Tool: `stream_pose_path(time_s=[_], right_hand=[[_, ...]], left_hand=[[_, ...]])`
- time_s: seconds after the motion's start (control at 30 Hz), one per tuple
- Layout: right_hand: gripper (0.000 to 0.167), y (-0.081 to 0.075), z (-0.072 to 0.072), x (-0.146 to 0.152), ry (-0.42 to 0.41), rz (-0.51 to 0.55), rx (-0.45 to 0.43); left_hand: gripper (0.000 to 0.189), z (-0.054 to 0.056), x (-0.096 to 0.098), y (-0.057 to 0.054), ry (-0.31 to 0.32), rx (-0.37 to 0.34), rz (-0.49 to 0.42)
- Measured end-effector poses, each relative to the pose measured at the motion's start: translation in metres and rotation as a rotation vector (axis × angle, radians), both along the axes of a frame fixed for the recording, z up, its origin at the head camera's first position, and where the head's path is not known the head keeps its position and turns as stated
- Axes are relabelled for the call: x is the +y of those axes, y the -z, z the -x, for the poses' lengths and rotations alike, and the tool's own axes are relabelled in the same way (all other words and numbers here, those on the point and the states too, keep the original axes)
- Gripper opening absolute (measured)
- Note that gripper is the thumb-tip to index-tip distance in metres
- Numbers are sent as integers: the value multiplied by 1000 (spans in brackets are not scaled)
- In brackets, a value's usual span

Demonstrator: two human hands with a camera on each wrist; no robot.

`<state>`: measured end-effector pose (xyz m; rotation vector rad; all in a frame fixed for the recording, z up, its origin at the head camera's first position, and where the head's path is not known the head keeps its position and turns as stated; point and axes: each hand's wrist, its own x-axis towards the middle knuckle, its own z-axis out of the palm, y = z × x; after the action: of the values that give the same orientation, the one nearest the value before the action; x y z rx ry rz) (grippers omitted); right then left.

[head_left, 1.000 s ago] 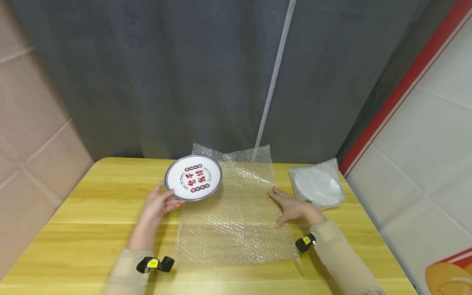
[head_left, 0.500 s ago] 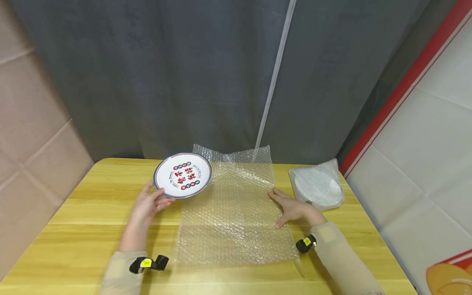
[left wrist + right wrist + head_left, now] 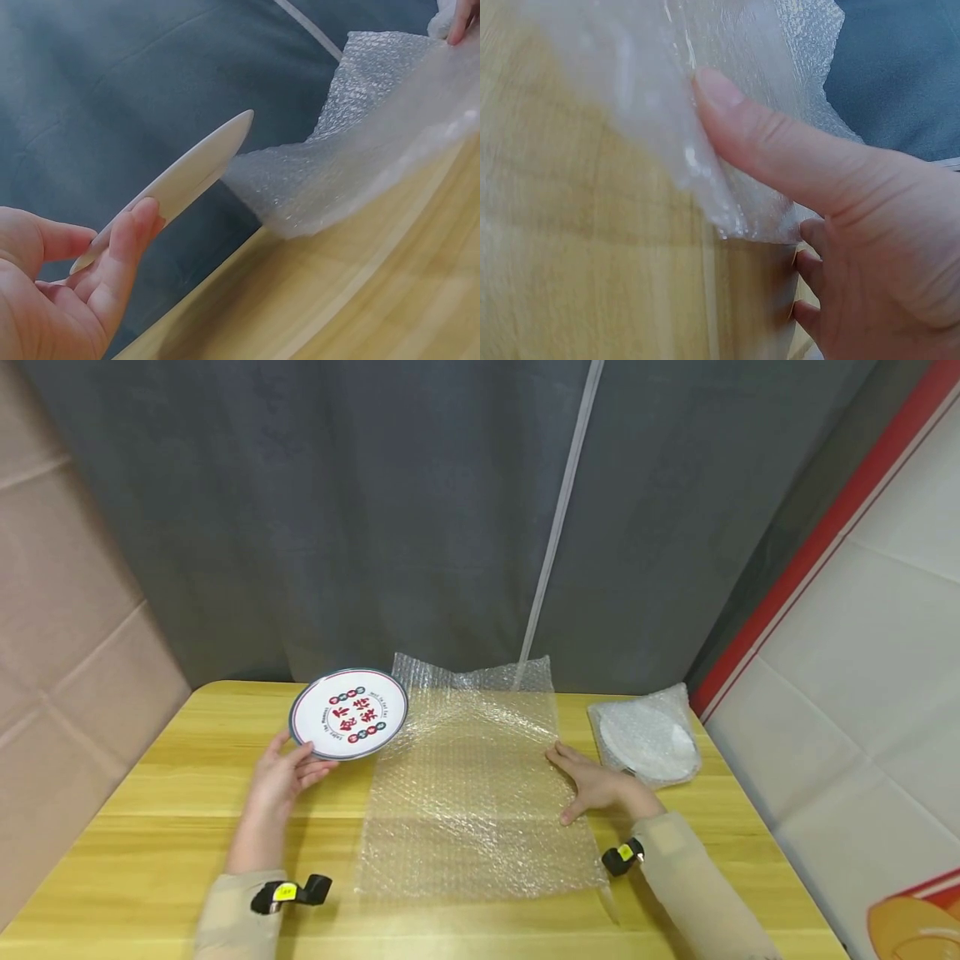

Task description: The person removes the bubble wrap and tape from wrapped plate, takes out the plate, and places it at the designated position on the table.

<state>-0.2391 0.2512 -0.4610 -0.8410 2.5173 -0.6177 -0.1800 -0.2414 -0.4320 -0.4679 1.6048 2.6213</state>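
A white plate [image 3: 348, 714] with a dark rim and red lettering is held up by its near-left edge in my left hand [image 3: 283, 777]. In the left wrist view the plate [image 3: 187, 176] appears edge-on, pinched between thumb and fingers [image 3: 124, 232]. A sheet of bubble wrap [image 3: 472, 802] lies spread on the table, its far edge sticking up. My right hand [image 3: 596, 783] rests on the right edge of the sheet, fingers spread. Seen from the right wrist, the thumb [image 3: 750, 135] lies along the bubble wrap [image 3: 697, 112] and the other fingers are partly hidden.
A bubble-wrapped round white item [image 3: 647, 739] lies at the table's back right, just beyond my right hand. The wooden table [image 3: 150, 827] meets a dark grey curtain [image 3: 360, 527] at the back. A white wall panel [image 3: 847, 693] stands along the right side.
My left hand has moved to the left with the plate, from above the bubble wrap's left part to mostly beside it. The right hand and the sheet have stayed in place.
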Motion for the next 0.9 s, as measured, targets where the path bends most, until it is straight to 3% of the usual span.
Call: stream_pose_path(time_s=[0.67,0.9], right_hand=[[119,1,1,0,7,3,-9],[118,1,1,1,10,-1,-3]], left_hand=[[71,-4,-19,5,-114,-40,33],[68,-5,-23,6,-149,-55,-4]])
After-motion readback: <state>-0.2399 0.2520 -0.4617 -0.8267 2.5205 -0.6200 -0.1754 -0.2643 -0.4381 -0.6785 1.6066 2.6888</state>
